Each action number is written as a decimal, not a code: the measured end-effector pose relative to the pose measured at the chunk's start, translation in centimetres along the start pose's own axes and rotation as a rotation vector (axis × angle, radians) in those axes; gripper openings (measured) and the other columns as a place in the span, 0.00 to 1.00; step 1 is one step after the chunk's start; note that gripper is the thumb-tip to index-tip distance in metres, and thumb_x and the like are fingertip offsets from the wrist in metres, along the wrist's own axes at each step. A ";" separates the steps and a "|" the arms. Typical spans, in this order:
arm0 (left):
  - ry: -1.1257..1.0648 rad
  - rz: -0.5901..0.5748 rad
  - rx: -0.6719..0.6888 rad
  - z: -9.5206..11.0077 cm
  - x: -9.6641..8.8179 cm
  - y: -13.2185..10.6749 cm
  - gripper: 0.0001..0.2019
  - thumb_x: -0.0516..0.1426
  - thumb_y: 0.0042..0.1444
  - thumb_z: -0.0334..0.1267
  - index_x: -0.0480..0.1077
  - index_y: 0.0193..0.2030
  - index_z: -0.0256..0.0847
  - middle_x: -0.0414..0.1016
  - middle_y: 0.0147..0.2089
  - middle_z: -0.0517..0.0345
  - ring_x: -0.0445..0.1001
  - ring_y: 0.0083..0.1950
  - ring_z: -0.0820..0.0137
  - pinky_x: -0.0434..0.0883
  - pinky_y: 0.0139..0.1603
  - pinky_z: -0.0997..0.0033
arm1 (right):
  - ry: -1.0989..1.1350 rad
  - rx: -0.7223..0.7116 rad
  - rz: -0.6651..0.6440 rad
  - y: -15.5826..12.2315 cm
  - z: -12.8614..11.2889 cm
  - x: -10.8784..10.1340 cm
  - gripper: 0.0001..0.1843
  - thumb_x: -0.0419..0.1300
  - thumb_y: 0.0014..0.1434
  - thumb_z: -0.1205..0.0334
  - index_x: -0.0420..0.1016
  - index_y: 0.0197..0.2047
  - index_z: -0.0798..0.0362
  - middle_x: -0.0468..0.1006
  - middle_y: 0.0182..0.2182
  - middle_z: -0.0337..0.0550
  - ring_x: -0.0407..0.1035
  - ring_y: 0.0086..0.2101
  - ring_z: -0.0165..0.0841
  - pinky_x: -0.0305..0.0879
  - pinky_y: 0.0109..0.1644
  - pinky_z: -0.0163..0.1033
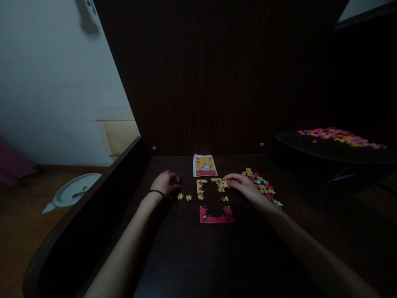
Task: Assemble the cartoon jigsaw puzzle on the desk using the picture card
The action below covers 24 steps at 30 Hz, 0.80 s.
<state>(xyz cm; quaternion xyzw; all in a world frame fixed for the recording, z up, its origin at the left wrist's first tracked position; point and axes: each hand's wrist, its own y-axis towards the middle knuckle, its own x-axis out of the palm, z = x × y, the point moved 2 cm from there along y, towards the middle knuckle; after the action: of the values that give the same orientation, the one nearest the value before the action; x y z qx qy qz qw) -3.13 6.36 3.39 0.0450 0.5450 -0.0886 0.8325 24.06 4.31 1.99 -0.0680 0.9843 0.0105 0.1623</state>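
Note:
At the upper right corner of a partly joined jigsaw border, my right hand (245,187) pinches a yellow puzzle piece (225,184) between thumb and fingers. The border's yellow top section (200,187) and pink bottom section (216,219) lie apart, with a small joined bit (225,198) between them on the right. My left hand (166,183) rests on the table, fingers loosely bent and apart, with nothing visible in them. Just right of it lie two loose yellow pieces (180,196) (189,198). Behind the border is a printed picture (205,165) of a white animal on yellow and pink.
A pile of mixed puzzle pieces (263,186) spreads beside my right forearm. A dark raised side panel (93,207) borders the table on the left, and a tall dark board (211,82) stands behind. Farther right, a dark stool-like surface (335,151) bears a colourful heap (341,135).

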 end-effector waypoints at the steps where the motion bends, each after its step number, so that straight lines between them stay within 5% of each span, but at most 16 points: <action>1: 0.026 -0.048 0.051 0.1 0.0 -0.1 0.09 0.60 0.41 0.36 0.72 0.33 0.40 0.72 0.37 0.55 0.69 0.39 0.68 0.64 0.37 0.74 | -0.001 0.001 -0.002 0.0 0.0 0.0 0.10 0.56 0.45 0.59 0.72 0.31 0.53 0.74 0.30 0.40 0.67 0.34 0.33 0.60 0.40 0.39; 6: 0.136 -0.274 0.157 0.0 0.7 -0.3 0.13 0.62 0.37 0.36 0.72 0.34 0.44 0.72 0.33 0.60 0.69 0.34 0.70 0.62 0.30 0.78 | -0.012 -0.004 -0.011 -0.1 0.0 0.1 0.10 0.55 0.46 0.59 0.72 0.32 0.53 0.74 0.31 0.40 0.67 0.35 0.34 0.61 0.40 0.39; 24: 0.036 -0.302 0.127 0.5 1.1 -0.6 0.06 0.59 0.39 0.31 0.67 0.27 0.39 0.70 0.27 0.62 0.67 0.28 0.74 0.59 0.25 0.80 | -0.074 -0.034 0.010 0.3 0.4 0.3 0.10 0.57 0.45 0.57 0.72 0.29 0.53 0.75 0.29 0.40 0.68 0.33 0.33 0.62 0.40 0.40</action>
<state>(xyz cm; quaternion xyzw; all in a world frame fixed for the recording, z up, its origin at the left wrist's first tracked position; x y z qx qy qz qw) -2.37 5.55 2.65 0.0168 0.5536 -0.2463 0.7954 23.90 4.59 1.48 -0.0655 0.9777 0.0305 0.1974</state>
